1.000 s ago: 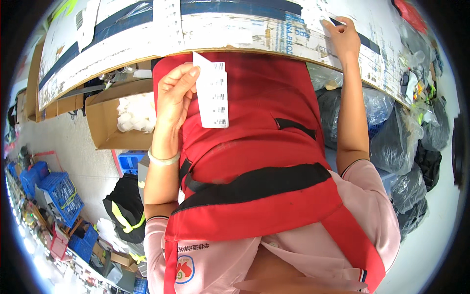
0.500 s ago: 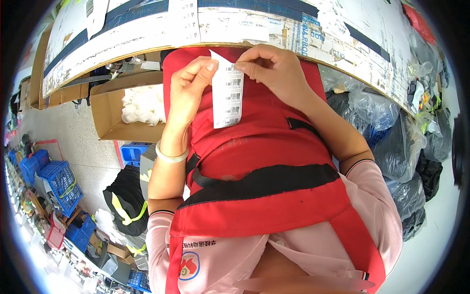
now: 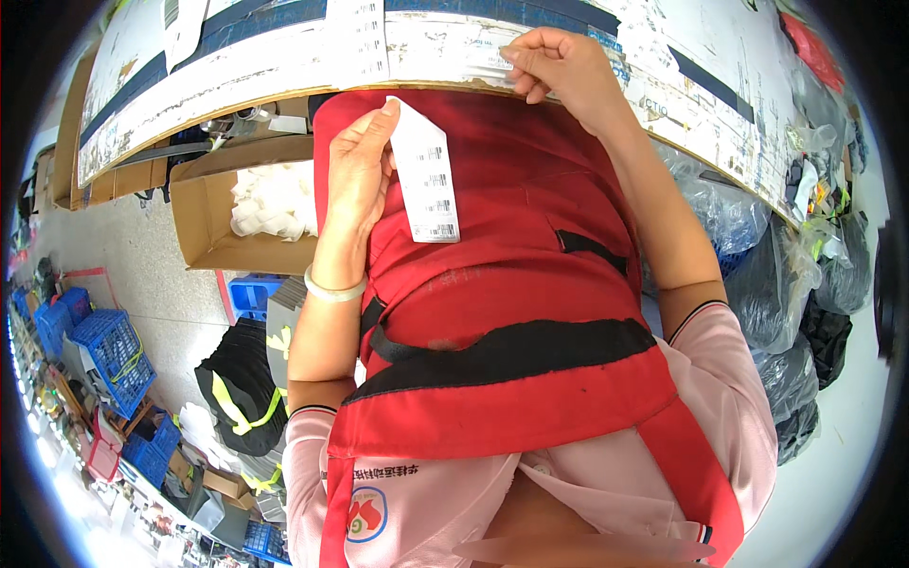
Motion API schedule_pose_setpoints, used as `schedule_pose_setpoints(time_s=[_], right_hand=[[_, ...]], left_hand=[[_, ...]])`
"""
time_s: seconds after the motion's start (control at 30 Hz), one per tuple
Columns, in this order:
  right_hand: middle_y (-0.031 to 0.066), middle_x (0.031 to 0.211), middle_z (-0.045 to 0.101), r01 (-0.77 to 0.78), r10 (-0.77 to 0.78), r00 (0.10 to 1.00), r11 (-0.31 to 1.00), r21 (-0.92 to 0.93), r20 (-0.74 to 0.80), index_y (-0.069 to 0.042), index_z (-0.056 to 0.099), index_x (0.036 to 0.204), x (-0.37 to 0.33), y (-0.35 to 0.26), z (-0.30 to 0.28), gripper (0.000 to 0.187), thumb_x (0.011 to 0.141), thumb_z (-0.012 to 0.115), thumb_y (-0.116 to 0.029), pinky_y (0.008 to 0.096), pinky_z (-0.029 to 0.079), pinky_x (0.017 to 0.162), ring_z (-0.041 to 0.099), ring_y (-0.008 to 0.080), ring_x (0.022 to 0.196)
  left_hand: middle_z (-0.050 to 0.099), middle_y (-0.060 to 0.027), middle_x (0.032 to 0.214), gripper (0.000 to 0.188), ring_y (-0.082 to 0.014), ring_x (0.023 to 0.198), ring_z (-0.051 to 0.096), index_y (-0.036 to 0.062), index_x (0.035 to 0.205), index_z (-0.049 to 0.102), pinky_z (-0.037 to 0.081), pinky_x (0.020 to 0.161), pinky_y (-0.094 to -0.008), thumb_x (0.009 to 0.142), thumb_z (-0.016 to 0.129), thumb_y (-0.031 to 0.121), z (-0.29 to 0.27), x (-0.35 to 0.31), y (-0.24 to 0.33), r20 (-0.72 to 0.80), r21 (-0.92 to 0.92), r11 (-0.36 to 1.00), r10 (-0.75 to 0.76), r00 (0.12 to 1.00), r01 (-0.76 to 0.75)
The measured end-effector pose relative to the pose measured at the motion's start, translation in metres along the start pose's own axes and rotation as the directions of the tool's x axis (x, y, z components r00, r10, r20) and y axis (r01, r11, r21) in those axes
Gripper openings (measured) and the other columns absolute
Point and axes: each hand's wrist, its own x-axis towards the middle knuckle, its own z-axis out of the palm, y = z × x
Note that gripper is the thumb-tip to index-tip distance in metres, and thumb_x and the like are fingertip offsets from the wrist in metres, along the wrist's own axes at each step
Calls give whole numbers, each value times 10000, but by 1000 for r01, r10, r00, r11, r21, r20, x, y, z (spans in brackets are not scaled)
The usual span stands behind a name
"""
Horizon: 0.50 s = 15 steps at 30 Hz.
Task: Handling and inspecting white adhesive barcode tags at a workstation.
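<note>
A white strip of barcode stickers hangs over the red apron. My left hand pinches its upper end between thumb and fingers. The strip tilts, its lower end toward the right. At the front edge of the worktable, my right hand has thumb and index finger pressed together beside a small clear-and-white packet. Whether a sticker is between those fingers is too small to tell. Another strip of stickers lies on the table to the left of the packet.
Under the table at the left stands an open cardboard box with crumpled white paper. Filled plastic bags crowd the right side. Blue crates and a dark bundle with a yellow tie are on the left floor.
My right hand has left the sticker strip and moved up and right to the table edge. The strip, still in my left hand, has shifted slightly and tilted.
</note>
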Motion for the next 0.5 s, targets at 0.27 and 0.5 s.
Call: schedule_pose_setpoints(time_s=[0.27,0.5], right_hand=[[29,745,641,-51,52,998,998,-36,23,-8,666,940,13,3,4,232,881,662,-233,192,490,531,582,68,602],[30,746,640,-61,62,998,995,-81,14,-13,670,929,17,7,5,245,880,666,-253,196,507,538,591,72,604]], left_hand=[[650,-12,773,207,-41,610,552,12,908,673,437,520,-186,940,592,200,2,2,0,16,5,1000,29,999,-29],[649,-9,774,213,-41,612,547,13,907,675,433,522,-185,944,586,204,6,0,2,15,18,1000,25,1000,-25]])
